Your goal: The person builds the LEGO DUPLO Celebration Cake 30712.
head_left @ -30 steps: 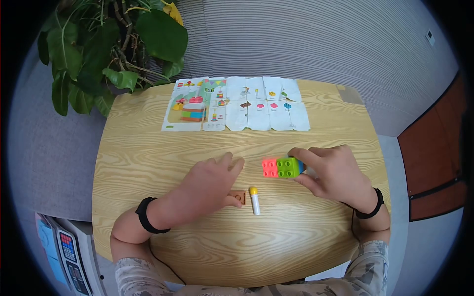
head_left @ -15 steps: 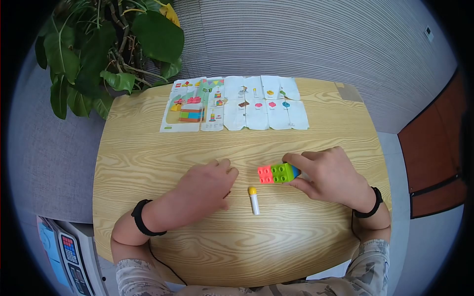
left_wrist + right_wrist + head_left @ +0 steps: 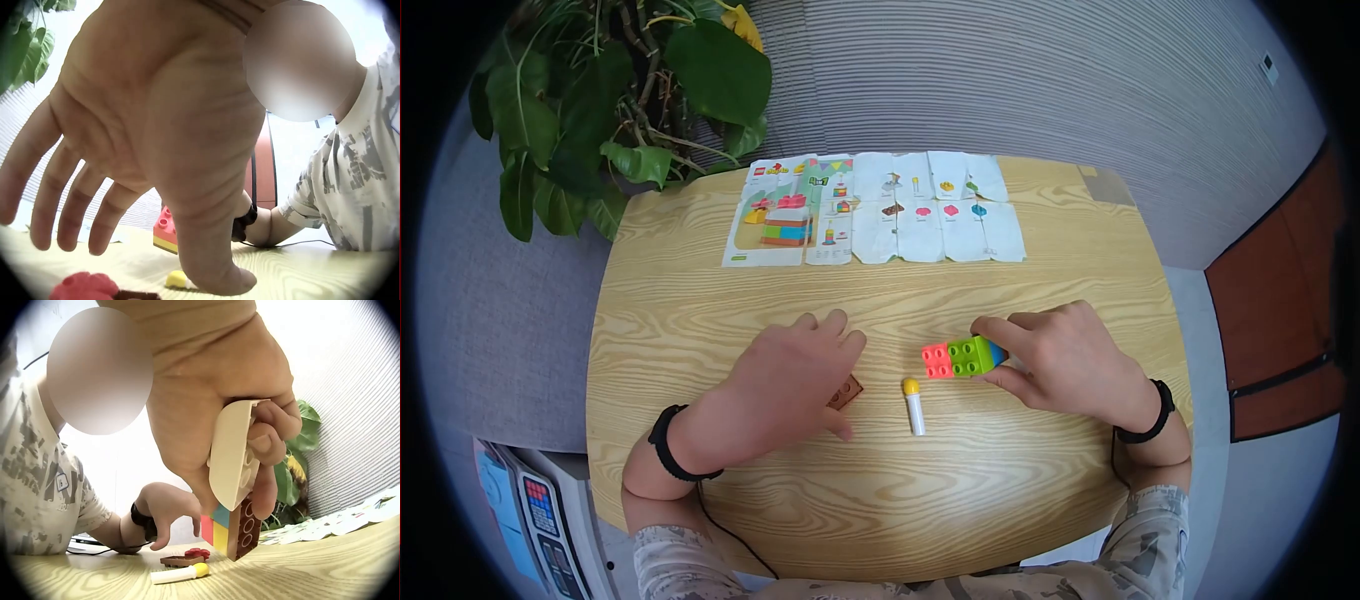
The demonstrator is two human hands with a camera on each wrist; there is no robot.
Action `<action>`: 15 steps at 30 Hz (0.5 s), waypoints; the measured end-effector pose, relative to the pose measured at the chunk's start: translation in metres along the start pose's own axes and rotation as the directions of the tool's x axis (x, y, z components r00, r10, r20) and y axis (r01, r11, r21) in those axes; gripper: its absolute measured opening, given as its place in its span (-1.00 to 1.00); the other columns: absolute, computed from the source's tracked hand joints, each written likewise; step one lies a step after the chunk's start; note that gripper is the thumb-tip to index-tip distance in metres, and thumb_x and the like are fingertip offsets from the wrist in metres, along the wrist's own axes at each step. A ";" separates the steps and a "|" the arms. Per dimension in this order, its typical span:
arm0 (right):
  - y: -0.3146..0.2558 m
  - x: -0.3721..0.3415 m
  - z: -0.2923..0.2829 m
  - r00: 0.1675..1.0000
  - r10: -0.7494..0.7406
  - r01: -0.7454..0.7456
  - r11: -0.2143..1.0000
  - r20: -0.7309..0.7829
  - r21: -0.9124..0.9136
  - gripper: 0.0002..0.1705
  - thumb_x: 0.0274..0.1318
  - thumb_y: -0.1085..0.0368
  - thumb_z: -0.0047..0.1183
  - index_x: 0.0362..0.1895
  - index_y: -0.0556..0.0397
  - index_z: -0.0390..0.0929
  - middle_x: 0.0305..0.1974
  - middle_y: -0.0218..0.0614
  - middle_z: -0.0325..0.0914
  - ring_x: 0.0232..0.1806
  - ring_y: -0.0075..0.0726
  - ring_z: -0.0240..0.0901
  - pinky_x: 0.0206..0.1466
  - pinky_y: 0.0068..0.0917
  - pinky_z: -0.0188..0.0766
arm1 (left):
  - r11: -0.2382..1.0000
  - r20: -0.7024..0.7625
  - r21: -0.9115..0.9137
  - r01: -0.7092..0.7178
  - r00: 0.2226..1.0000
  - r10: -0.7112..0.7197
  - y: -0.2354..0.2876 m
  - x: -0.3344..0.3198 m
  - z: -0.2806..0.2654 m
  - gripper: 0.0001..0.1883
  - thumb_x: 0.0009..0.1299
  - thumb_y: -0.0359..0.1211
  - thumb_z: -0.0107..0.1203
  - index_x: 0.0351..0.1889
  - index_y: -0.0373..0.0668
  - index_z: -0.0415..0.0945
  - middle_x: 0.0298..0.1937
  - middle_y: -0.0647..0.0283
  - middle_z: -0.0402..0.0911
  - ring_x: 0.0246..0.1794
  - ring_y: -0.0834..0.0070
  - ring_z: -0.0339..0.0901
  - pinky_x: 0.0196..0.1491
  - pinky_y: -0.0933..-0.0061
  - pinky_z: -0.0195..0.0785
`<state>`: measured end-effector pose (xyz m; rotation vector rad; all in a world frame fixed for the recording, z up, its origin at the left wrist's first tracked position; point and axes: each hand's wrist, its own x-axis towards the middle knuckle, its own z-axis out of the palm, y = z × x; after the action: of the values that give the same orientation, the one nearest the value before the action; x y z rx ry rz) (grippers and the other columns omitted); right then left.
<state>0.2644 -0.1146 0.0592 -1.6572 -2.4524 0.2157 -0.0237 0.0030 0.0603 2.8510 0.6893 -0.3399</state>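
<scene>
White stick (image 3: 916, 413) (yellow tip (image 3: 911, 386)), brown plate (image 3: 849, 391), lime-green brick (image 3: 970, 357), coral brick (image 3: 937, 360), camouflage-patterned sleeve (image 3: 1152, 520).

The person wears a short-sleeved, off-white shirt (image 3: 359, 165) with blotchy grey patches and a small blue-edged tag (image 3: 61, 482), plus a black left wristband (image 3: 668, 442) and matching right wristband (image 3: 1166, 412), each with a thin dark cable (image 3: 735, 537).

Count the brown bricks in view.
2: one loose brown brick on the table, partly covered by the left hand; another brown brick in the stack that the right hand holds. More may be hidden.
</scene>
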 end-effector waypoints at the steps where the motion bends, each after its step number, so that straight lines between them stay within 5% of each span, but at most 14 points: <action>1: 0.000 0.000 0.001 1.000 -0.001 0.001 1.000 0.004 -0.003 -0.55 0.31 0.02 0.34 0.09 0.03 0.59 -0.45 -0.26 0.65 -0.47 0.05 0.66 -0.46 -0.07 0.47 | 1.000 0.001 0.011 0.015 1.000 -0.015 0.000 -0.001 -0.001 -0.21 0.00 -0.04 0.68 0.05 -0.25 0.51 0.04 0.12 0.56 0.01 0.14 0.68 -0.06 0.15 0.61; 4: -0.001 0.001 0.001 1.000 -0.008 0.008 1.000 0.016 -0.015 -0.55 0.32 0.01 0.34 0.09 0.03 0.59 -0.46 -0.26 0.65 -0.47 0.05 0.66 -0.47 -0.07 0.46 | 1.000 0.086 0.000 -0.003 0.996 0.003 -0.004 0.006 0.010 -0.25 0.01 -0.08 0.68 0.03 -0.23 0.51 0.02 0.10 0.56 -0.11 0.09 0.71 -0.08 0.12 0.62; 10: -0.002 0.001 0.002 1.000 -0.004 0.004 1.000 0.008 -0.010 -0.54 0.29 0.02 0.37 0.09 0.02 0.61 -0.47 -0.28 0.65 -0.49 0.01 0.65 -0.48 -0.09 0.45 | 0.994 -0.059 -0.031 -0.100 0.993 0.098 -0.006 0.012 0.030 -0.39 0.09 -0.23 0.64 -0.04 -0.24 0.49 -0.01 0.08 0.54 -0.17 0.11 0.72 -0.14 0.14 0.63; 15: 0.000 0.001 0.005 1.000 -0.006 0.006 1.000 0.002 -0.022 -0.52 0.20 0.05 0.43 0.11 -0.03 0.65 -0.48 -0.31 0.67 -0.51 -0.04 0.64 -0.47 -0.14 0.44 | 0.980 -0.121 -0.063 -0.191 0.976 0.182 -0.005 0.017 0.039 -0.71 0.35 -0.39 0.37 -0.12 -0.25 0.47 -0.01 0.07 0.52 -0.18 0.13 0.70 -0.16 0.17 0.62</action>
<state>0.2625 -0.1134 0.0549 -1.6583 -2.4697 0.1898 -0.0179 0.0060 0.0180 2.8514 0.4371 -0.1198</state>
